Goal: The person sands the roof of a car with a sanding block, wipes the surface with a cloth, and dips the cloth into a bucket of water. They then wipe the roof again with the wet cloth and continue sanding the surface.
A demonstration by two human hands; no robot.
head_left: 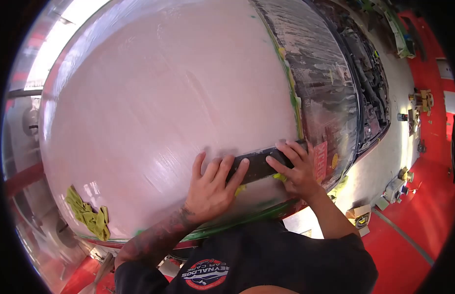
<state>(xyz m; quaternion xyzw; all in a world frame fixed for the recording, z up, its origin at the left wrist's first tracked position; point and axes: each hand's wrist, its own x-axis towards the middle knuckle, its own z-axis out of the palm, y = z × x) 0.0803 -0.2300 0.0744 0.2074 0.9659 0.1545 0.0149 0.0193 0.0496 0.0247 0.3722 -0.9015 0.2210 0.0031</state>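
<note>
A long black block (259, 165) lies against the near right part of a pale, wet-looking car roof (164, 98). My left hand (213, 188) grips the block's left end, fingers spread over its top. At the other end, near the windshield edge, my right hand (298, 171) holds it with fingers bent over the top. Bits of yellow-green show just below the block by both hands. A green cloth (88, 213) lies crumpled on the roof's near left corner.
Masking plastic (330, 88) covers the windshield, with a red label (321, 161) on it. The open engine bay (369, 83) is at the right. Beyond stand a cardboard box (359, 215) and other items on a red and grey floor (408, 230).
</note>
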